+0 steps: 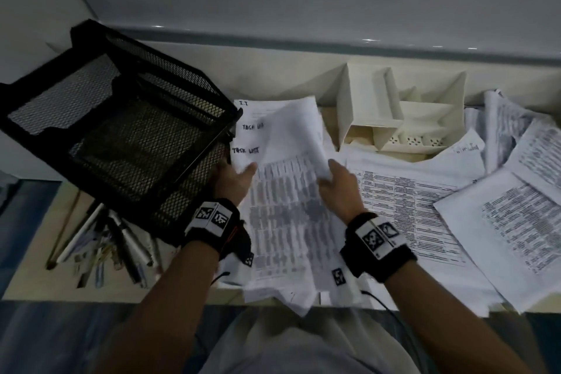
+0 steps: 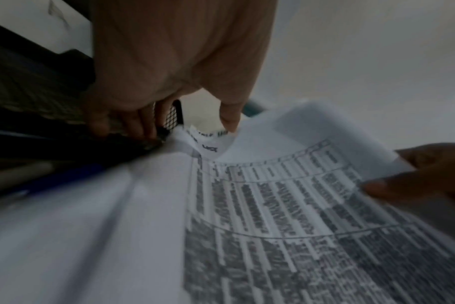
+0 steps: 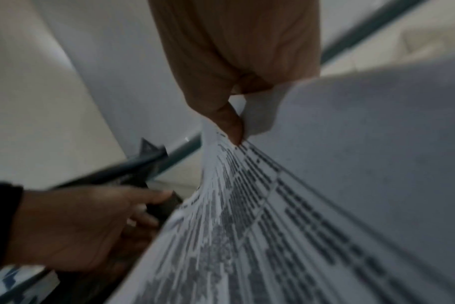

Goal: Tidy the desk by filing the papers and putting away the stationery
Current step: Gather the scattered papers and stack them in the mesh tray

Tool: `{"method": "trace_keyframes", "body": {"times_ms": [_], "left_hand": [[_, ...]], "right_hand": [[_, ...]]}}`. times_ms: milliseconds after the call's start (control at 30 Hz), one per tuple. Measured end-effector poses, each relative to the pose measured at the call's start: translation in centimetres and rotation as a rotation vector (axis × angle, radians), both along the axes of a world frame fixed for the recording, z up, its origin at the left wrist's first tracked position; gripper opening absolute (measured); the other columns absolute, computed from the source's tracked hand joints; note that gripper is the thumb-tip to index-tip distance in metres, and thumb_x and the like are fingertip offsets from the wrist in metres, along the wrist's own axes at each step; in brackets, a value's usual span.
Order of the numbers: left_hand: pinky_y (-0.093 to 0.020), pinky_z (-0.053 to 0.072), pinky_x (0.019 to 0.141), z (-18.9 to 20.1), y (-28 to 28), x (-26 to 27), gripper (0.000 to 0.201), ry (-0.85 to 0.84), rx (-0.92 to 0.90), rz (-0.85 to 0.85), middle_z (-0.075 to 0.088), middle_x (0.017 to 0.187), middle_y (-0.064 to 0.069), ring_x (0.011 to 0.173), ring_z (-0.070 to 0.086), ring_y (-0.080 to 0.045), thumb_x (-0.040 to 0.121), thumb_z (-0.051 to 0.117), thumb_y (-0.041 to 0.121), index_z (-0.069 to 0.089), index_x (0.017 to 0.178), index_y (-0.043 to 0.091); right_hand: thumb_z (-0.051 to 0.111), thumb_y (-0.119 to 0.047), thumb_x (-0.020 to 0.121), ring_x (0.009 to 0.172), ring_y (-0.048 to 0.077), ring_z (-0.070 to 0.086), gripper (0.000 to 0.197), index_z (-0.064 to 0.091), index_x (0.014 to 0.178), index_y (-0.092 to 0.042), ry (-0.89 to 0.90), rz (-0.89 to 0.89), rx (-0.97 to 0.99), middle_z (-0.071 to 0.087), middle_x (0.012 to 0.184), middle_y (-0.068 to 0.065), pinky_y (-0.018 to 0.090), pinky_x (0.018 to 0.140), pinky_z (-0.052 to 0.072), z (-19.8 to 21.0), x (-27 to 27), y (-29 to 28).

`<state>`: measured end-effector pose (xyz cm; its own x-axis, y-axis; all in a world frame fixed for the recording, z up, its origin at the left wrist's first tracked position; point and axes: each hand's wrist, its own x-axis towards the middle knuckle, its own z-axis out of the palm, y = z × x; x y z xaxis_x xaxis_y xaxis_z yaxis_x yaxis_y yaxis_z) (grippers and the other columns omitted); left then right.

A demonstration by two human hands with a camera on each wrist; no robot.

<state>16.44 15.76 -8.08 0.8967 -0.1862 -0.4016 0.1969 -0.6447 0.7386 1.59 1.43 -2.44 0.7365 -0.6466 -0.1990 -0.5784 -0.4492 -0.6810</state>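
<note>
A stack of printed papers [image 1: 285,222] lies on the desk in front of me, its top sheets curling upward. My right hand [image 1: 334,185] pinches the right edge of those sheets, with the thumb [image 3: 233,125] on the printed face. A black mesh tray [image 1: 121,118] stands at the left. My left hand [image 1: 235,182] is at its near corner. Its fingers [image 2: 125,123] curl against the mesh [image 2: 171,119]. Its thumb [image 2: 229,121] touches the crumpled top-left corner of the papers [image 2: 273,205]. Pens and pencils [image 1: 115,243] lie loose below the tray.
A white desk organiser [image 1: 394,118] with several compartments stands at the back, right of the stack. More loose printed sheets [image 1: 516,215] cover the right side of the desk. A wall closes the back, and the desk's front edge [image 1: 91,294] runs near my body.
</note>
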Motion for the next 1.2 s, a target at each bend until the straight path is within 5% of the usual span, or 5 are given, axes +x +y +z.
{"method": "trace_keyframes", "body": {"times_ms": [267, 433, 600, 900, 1200], "left_hand": [[-0.034, 0.044, 0.1, 12.3, -6.0, -6.1, 0.044, -0.008, -0.683, -0.092, 0.06, 0.121, -0.003, 0.111, 0.057, -0.018, 0.089, 0.061, 0.025, 0.049, 0.127, 0.008], [-0.026, 0.054, 0.078, 21.1, -7.9, -7.2, 0.038, -0.484, -0.834, -0.102, 0.061, 0.091, 0.006, 0.083, 0.061, -0.005, 0.083, 0.061, 0.038, 0.056, 0.106, 0.008], [-0.027, 0.057, 0.083, 19.6, -6.6, -8.1, 0.072, -0.303, -0.938, -0.109, 0.064, 0.109, -0.006, 0.1, 0.065, -0.018, 0.054, 0.072, 0.051, 0.052, 0.111, 0.013], [-0.029, 0.05, 0.085, 14.2, -5.5, -9.6, 0.024, -0.042, -0.629, -0.147, 0.066, 0.104, -0.001, 0.095, 0.063, -0.015, 0.08, 0.071, 0.013, 0.057, 0.089, 0.03], [-0.029, 0.054, 0.078, 23.6, -1.9, -3.3, 0.015, -0.408, -0.882, 0.263, 0.055, 0.076, 0.005, 0.075, 0.058, -0.012, 0.087, 0.063, 0.008, 0.057, 0.078, 0.019]], "right_hand": [[0.06, -0.005, 0.085, 0.049, -0.007, 0.043, 0.01, 0.05, 0.088, -0.006, -0.716, -0.148, -0.058, 0.047, 0.067, -0.003, 0.005, 0.046, 0.032, 12.6, -4.3, -5.5], [0.045, -0.004, 0.094, 0.097, -0.004, 0.054, 0.033, 0.036, 0.125, 0.006, -1.039, -0.249, -0.04, 0.056, 0.111, 0.012, 0.012, 0.084, 0.048, 15.6, -5.5, -6.4], [0.047, 0.005, 0.087, 0.078, -0.014, 0.052, 0.033, 0.036, 0.114, -0.011, -0.932, -0.232, 0.124, 0.053, 0.096, -0.01, 0.02, 0.079, 0.047, 12.4, -6.7, -5.3], [0.034, 0.014, 0.079, 0.058, -0.011, 0.047, 0.033, 0.03, 0.1, -0.012, -0.819, -0.176, 0.225, 0.043, 0.08, -0.007, 0.014, 0.056, 0.042, 9.0, -5.9, -5.8], [0.046, -0.002, 0.091, 0.056, -0.013, 0.053, 0.012, 0.046, 0.103, -0.004, -0.631, 0.141, 0.122, 0.053, 0.08, -0.001, 0.004, 0.049, 0.039, 12.0, 1.3, -4.8]]}}
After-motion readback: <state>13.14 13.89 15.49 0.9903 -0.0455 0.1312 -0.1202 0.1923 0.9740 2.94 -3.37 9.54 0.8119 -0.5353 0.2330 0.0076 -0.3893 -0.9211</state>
